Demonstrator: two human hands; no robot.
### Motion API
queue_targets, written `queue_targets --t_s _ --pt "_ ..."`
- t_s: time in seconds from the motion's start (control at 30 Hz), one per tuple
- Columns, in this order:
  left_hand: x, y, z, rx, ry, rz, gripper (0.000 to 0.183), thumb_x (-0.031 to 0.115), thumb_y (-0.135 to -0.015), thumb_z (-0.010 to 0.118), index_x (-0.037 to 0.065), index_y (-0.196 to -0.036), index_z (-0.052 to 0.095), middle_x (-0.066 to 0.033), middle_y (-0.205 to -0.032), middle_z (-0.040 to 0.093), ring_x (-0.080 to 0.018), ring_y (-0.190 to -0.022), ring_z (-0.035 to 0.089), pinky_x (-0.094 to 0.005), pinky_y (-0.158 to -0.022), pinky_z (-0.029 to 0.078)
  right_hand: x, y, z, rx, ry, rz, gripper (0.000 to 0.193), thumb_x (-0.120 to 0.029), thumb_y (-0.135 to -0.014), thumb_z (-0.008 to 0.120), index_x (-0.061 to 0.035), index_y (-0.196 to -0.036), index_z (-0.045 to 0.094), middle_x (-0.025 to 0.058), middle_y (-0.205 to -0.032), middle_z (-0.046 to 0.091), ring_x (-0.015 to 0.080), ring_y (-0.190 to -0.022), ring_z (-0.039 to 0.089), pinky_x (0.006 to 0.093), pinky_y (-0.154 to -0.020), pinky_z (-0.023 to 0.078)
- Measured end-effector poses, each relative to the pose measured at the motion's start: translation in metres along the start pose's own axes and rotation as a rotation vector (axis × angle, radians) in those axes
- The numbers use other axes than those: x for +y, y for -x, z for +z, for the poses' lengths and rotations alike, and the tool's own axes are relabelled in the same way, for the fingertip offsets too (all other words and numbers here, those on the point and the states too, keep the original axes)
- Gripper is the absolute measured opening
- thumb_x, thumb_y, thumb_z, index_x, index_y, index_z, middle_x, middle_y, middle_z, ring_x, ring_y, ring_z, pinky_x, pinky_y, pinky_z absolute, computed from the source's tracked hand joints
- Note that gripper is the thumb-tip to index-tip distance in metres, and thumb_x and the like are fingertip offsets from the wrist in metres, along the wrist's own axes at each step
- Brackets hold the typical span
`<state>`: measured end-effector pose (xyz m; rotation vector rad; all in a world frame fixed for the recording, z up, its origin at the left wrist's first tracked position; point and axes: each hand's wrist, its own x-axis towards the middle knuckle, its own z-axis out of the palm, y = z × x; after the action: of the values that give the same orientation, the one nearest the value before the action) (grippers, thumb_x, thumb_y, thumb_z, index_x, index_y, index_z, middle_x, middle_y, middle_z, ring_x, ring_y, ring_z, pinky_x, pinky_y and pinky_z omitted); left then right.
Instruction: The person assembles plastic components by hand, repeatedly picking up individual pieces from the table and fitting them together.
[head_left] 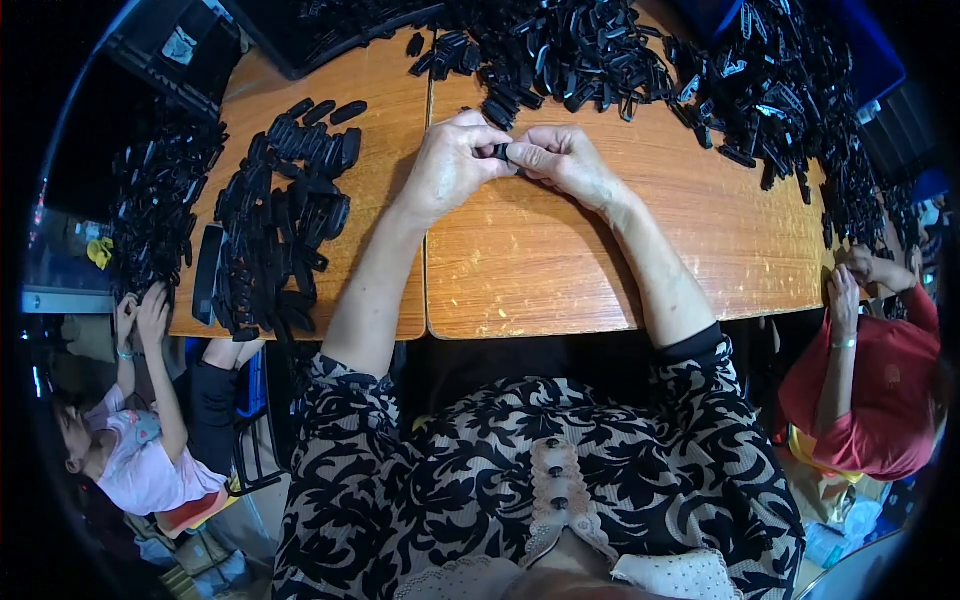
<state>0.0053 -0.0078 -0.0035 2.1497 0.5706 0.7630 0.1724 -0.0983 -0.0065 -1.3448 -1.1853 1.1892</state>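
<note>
Both my hands meet over the wooden table (530,250), a little beyond its middle. Between them is a small black plastic part (502,152), mostly covered by fingers, so its full shape is hidden. My left hand (455,165) pinches it from the left side. From the right, my right hand (572,165) grips it with thumb and fingers. Just past my fingertips begins a heap of similar black plastic parts (560,60). To the left of my left forearm, more black parts (285,210) lie in a long, loosely lined-up pile.
Another big heap of black parts (775,90) spreads along the right side. Black bins (180,50) stand at the far left, and a blue bin (880,50) at the far right. People work at both sides: one in pink (150,450), one in red (875,390).
</note>
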Motion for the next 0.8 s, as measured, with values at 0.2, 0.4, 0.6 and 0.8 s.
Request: queue_targets --t_s 0.2,0.4,0.6,0.8 --pt "0.004 0.001 0.007 0.060 -0.110 0.147 0.025 0.001 -0.065 0.083 0.005 -0.089 0.075 -0.0051 -0.072 0.059 -0.0150 -0.062 0.055 -0.0296 -0.057 0.048 -0.013 0.001 0.001 0.016 0.007 0.121 0.022 -0.023 -0.091 0.068 -0.0064 -0.077 0.069 -0.0053 -0.057 0.049 0.0031 -0.050 0.038 0.0212 -0.045 0.024" --pt "0.009 0.006 0.012 0.058 -0.140 0.137 0.023 -0.002 -0.066 0.080 0.005 -0.087 0.075 -0.0063 -0.069 0.057 -0.0157 -0.060 0.055 -0.0301 -0.055 0.048 -0.016 0.004 -0.003 0.043 0.048 0.228 0.029 -0.026 -0.088 0.068 -0.0061 -0.068 0.065 -0.0039 -0.053 0.047 0.0047 -0.043 0.035 0.0236 -0.040 0.020" --pt "0.010 0.004 0.007 0.015 -0.002 0.052 0.027 -0.003 -0.069 0.078 0.005 -0.095 0.076 -0.0022 -0.072 0.058 -0.0107 -0.062 0.054 -0.0266 -0.057 0.046 -0.012 0.002 -0.001 0.105 0.075 0.168 0.029 -0.030 -0.088 0.070 -0.0056 -0.073 0.064 -0.0017 -0.056 0.053 0.0051 -0.046 0.041 0.0215 -0.040 0.026" --pt "0.005 0.000 -0.011 -0.075 0.363 -0.067 0.030 -0.005 -0.074 0.076 0.001 -0.104 0.074 -0.0038 -0.088 0.065 -0.0117 -0.082 0.064 -0.0213 -0.073 0.052 -0.019 0.010 -0.009 -0.063 -0.092 0.174 0.035 -0.038 -0.090 0.069 -0.0043 -0.095 0.064 0.0027 -0.072 0.065 0.0047 -0.053 0.052 0.0167 -0.043 0.033"
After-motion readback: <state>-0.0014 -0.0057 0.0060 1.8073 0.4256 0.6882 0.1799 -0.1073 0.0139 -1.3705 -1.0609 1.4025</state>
